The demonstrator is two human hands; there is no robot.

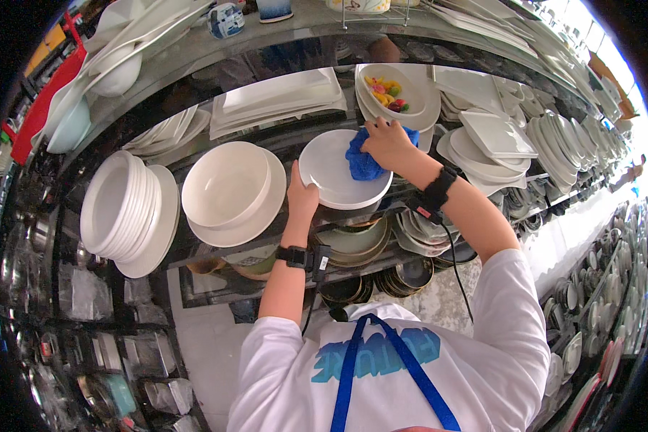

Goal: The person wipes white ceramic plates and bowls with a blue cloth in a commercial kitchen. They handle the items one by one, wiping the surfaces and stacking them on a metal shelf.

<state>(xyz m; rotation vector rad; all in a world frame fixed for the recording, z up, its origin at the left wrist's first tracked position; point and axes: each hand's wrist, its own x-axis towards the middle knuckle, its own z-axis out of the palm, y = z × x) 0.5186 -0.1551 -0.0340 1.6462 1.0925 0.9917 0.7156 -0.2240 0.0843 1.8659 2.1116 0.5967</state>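
Note:
A round white plate is in front of me above the shelf, its face turned up towards me. My left hand grips the plate's left rim, with the thumb on the near edge. Bunched under my right hand is a blue cloth, pressed against the right part of the plate's face. Left of the plate stands a deep white bowl on a wider white plate. Beyond the right hand, an oval white dish holds colourful fruit-like pieces.
A stack of white bowls stands at the left. Rectangular white platters lie behind. Square and round plates are piled at the right. An upper shelf edge crosses beyond, and rimmed plates sit on a lower shelf. Cables hang from both wrists.

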